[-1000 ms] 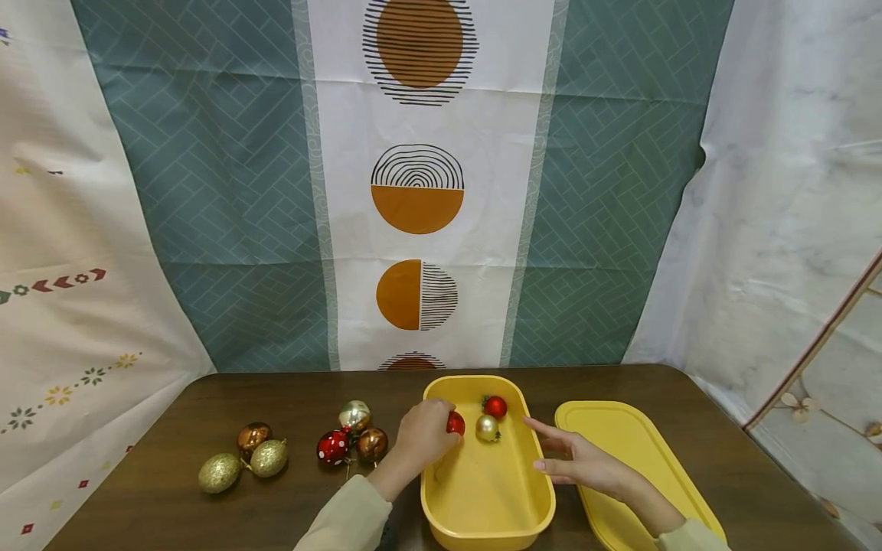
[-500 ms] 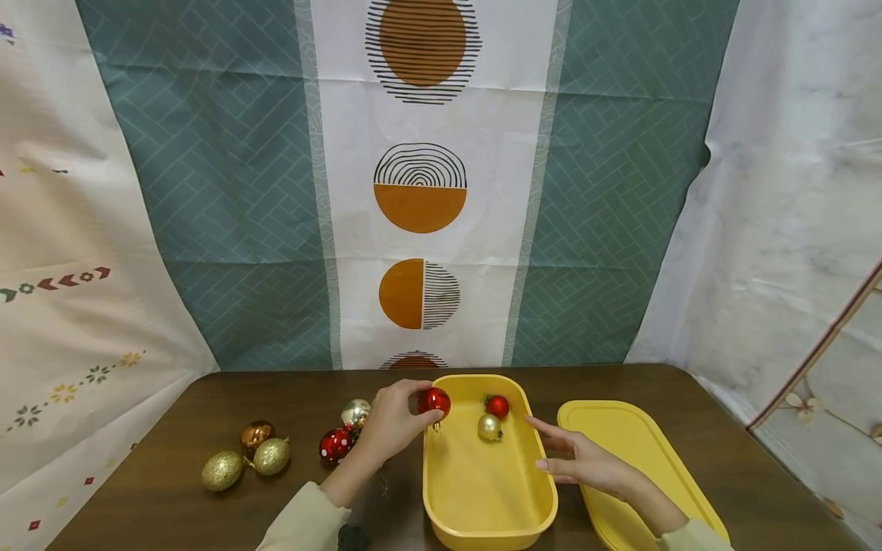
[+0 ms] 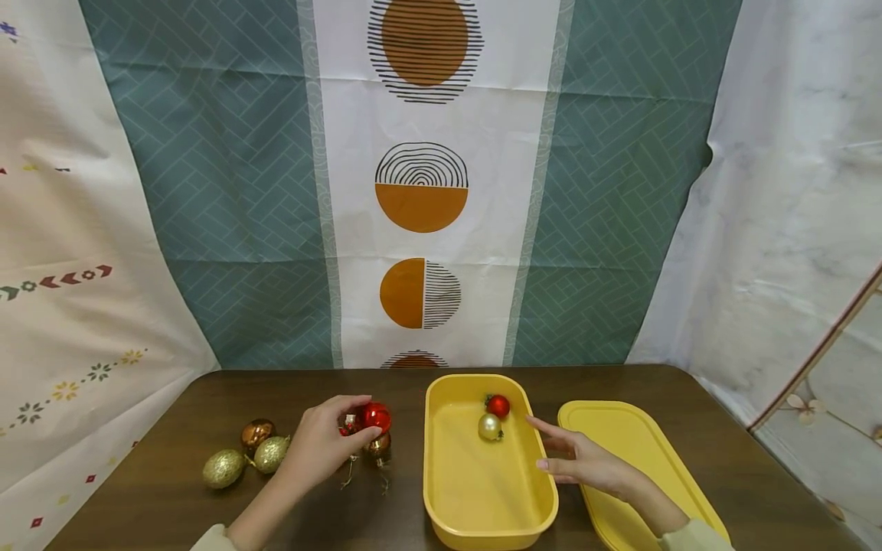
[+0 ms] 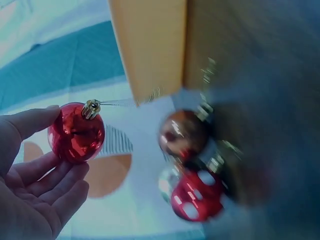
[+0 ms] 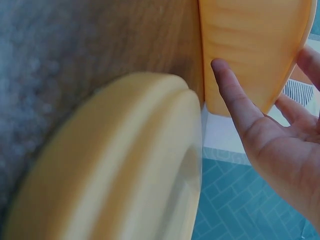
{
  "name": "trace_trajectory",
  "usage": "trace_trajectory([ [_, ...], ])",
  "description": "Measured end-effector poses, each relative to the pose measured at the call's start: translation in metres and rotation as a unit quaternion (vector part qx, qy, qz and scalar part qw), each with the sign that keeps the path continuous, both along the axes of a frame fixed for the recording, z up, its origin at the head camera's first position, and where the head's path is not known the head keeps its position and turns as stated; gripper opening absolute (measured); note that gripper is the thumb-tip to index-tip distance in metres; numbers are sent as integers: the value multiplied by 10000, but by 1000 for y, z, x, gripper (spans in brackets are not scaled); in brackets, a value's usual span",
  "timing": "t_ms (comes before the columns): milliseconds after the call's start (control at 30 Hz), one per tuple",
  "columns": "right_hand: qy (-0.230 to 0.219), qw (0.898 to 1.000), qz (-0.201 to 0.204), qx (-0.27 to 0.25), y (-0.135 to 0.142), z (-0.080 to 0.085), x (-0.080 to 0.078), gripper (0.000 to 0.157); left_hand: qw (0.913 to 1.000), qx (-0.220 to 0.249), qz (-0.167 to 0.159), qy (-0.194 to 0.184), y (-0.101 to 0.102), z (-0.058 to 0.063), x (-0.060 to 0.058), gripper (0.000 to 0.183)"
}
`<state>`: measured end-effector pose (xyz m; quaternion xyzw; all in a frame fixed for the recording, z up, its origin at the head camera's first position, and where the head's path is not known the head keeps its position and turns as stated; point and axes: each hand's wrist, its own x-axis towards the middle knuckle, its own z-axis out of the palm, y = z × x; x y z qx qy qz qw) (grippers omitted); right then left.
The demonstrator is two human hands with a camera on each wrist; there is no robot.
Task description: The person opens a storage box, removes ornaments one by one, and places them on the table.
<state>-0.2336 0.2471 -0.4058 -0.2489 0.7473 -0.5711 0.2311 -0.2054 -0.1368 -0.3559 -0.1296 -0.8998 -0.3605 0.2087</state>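
Six balls [image 3: 223, 469] are out; two balls [image 3: 498, 406] seem left in the box [image 3: 490, 490]. A red ball [image 3: 377, 415] is pinched by the left hand [image 3: 324, 438], the right hand [image 3: 586, 465] loose.

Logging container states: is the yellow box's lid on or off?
Off: the lid lies on the table beside the box, which stands uncovered.

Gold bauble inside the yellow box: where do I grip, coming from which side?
I'd pinch the gold bauble across its round flanks, left and right, from above, near side: the yellow box walls it in, and the red bauble inside sits just beyond.
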Motion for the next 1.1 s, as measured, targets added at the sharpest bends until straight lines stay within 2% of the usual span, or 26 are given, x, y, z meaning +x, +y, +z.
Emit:
trace_trajectory([
  [100,-5,10000,-12,29,-1,0,0,66,9994,-48,206,-269,-17,-5,10,39],
  [300,-15,10000,-6,25,0,2,0,66,9972,-228,434,-563,-46,-15,26,39],
  [467,-13,10000,-12,57,0,2,0,66,9915,-298,520,-1157,-63,-23,34,42],
  [600,-13,10000,-21,70,0,2,1,66,9865,-322,436,-1546,-74,-30,35,44],
  [767,0,10000,-32,80,0,2,1,66,9819,-140,307,-1865,-83,-37,35,42],
  [1033,-16,10000,-23,8,-1,1,1,66,9779,-272,37,-2071,-96,-44,31,41],
  [1100,-35,10000,-16,-17,0,0,1,66,9773,-347,81,-2089,-97,-45,30,40],
])
